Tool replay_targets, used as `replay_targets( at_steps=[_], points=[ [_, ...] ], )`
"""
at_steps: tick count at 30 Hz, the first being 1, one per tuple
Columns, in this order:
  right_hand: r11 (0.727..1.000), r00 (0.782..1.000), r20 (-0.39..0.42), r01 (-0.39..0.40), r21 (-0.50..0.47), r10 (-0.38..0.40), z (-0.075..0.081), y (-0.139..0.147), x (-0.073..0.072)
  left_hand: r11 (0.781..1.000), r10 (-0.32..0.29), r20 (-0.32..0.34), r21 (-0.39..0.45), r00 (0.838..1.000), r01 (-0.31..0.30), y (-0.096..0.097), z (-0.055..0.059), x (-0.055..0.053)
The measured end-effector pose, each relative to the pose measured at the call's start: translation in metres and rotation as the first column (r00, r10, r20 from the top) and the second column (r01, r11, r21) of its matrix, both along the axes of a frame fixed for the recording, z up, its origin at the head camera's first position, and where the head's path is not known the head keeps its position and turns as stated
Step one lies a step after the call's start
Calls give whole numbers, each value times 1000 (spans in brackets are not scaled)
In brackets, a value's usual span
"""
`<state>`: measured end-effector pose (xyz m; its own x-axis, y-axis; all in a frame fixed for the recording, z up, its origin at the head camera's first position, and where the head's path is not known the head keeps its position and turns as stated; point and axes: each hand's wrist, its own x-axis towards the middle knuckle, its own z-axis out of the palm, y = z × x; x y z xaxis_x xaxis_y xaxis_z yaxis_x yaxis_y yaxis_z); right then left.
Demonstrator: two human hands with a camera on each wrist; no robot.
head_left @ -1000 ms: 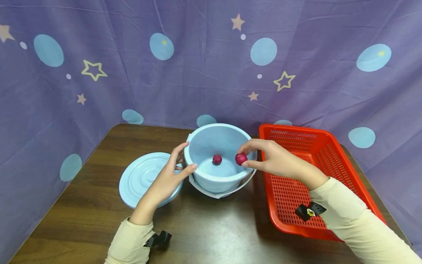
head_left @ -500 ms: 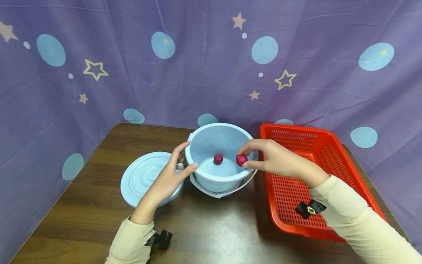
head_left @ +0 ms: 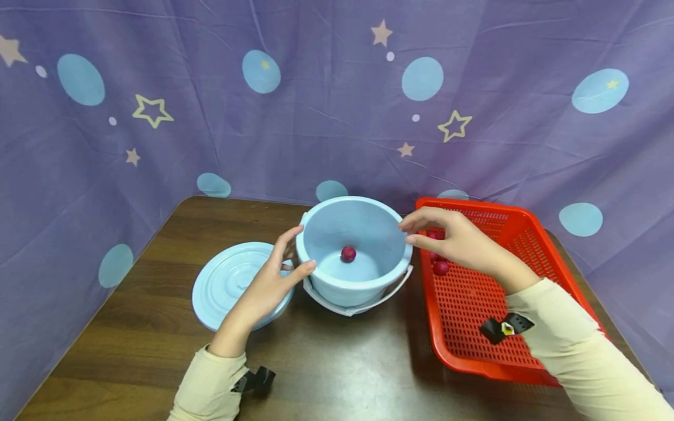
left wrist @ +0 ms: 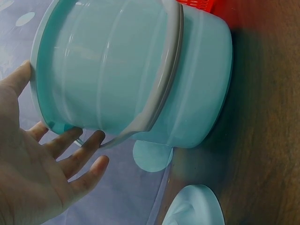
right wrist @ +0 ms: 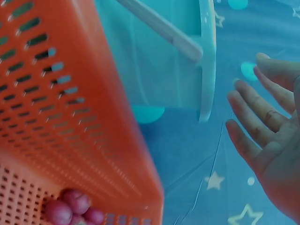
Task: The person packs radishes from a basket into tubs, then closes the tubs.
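A pale-blue bucket (head_left: 350,285) stands upright on the table, and one small round dark-red ball (head_left: 348,254), radish-like, lies on its floor. My left hand (head_left: 268,286) spreads its fingers at the bucket's left side, the thumb and a fingertip right at the rim. In the left wrist view, its fingers (left wrist: 86,150) are loosely extended beside the handle (left wrist: 159,93). At the bucket's right rim hovers my right hand (head_left: 458,240), with nothing between thumb and fingers. The right wrist view also shows that hand (right wrist: 267,126) empty, above the basket's side.
To the right stands a red perforated basket (head_left: 439,345) with several dark-red balls (right wrist: 75,201) in a cluster, partly hidden by the right hand in the head view. A pale-blue lid (head_left: 216,292) lies left of the bucket. The purple patterned cloth (head_left: 337,117) hangs behind the table (head_left: 337,374).
The right hand has let go of the dark-red ball that it pinched over the bucket, and has moved right and slightly up to the rim. The left hand has stayed in place.
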<state>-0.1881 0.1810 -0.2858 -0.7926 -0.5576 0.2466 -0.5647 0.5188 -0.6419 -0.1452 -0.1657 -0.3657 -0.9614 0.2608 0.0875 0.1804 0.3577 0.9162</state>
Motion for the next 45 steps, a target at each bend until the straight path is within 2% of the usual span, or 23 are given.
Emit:
replay_targets(
  at_steps=[8,14,21,26,33,45],
  points=[
    [994,995,48,93,-63,-90,-15,27,-6,1000,-5,-5,-1,1000,5,-1,-1,1],
    [985,983,86,164,-43,-160,-33,48,-15,1000,-7,-10,-3,1000,7,-1,-2,2],
    [979,977,91,196,-50,-191,-56,70,-26,1000,-8,-6,-3,1000,8,-3,-2,2],
    [974,971,79,226,-15,-224,-70,82,-32,1000,-13,-7,-2,1000,13,-4,-2,2],
    [977,973,88,208,51,-211,-88,90,-34,1000,-13,-10,3,1000,13,-5,-1,3],
    [972,977,128,146,184,-171,-102,96,-27,1000,-12,-3,10,1000,12,-5,-1,3]
  ],
)
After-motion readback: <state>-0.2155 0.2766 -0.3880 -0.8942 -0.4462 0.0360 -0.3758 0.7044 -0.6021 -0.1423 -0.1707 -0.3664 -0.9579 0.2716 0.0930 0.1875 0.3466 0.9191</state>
